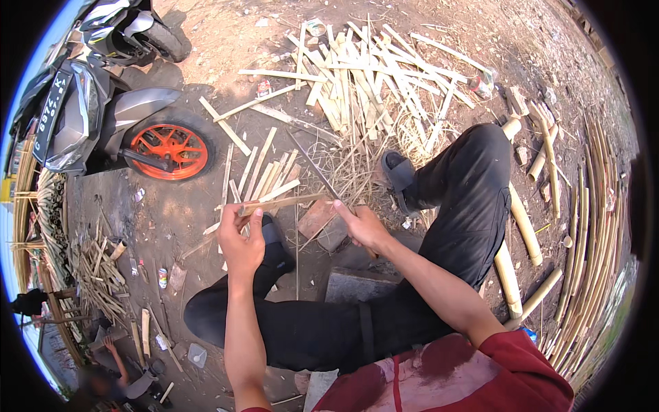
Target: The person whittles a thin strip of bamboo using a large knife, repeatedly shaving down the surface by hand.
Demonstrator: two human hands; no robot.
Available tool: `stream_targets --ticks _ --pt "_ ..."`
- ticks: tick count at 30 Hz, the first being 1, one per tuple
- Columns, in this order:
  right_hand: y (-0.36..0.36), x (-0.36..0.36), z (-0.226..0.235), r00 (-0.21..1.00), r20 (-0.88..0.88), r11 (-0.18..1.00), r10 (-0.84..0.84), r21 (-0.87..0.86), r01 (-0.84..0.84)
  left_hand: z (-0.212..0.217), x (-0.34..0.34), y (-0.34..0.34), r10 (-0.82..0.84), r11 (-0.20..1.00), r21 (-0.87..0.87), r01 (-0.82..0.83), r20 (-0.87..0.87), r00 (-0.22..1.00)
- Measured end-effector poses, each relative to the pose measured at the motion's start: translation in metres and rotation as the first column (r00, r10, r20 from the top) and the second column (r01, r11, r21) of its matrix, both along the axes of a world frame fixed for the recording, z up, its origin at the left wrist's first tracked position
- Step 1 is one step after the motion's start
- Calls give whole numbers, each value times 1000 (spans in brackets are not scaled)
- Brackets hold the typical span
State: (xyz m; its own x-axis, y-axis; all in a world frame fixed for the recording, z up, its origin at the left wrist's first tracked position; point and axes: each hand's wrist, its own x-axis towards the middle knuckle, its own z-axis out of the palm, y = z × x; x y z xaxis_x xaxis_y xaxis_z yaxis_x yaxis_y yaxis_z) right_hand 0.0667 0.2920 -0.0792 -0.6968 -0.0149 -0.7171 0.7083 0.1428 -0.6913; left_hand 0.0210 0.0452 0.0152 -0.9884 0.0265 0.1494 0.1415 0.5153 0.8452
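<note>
My left hand pinches a bamboo strip between thumb and fingers; the strip points right, toward my other hand. Wrapped around the handle of a long, thin-bladed knife is my right hand, its thumb up by the base of the blade. The blade slants away to the upper left, and the strip's right end meets it near my thumb. Most of the handle is hidden by my fingers. Beyond my left hand, several short split strips lie on the ground by my shoe.
Farther ahead is a big heap of split bamboo with shavings. A motorbike's orange wheel stands at the left. Bamboo tubes and long poles lie at the right. Another person's hand shows at lower left.
</note>
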Motion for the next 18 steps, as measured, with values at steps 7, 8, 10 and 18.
stream_targets --ticks 7,8,10,18 --pt "-44 27 -36 971 -147 981 191 55 -184 -20 9 -26 129 986 93 -138 101 986" --pt "-44 26 -33 965 -125 972 232 68 -225 -23 7 -28 129 987 88 -136 87 988" --pt "-49 31 -24 966 -125 974 225 49 -221 -26 8 -32 128 988 78 -132 58 990" --pt "-43 30 -48 936 -117 935 331 171 -310 -26 11 -34 170 985 38 -171 40 985"
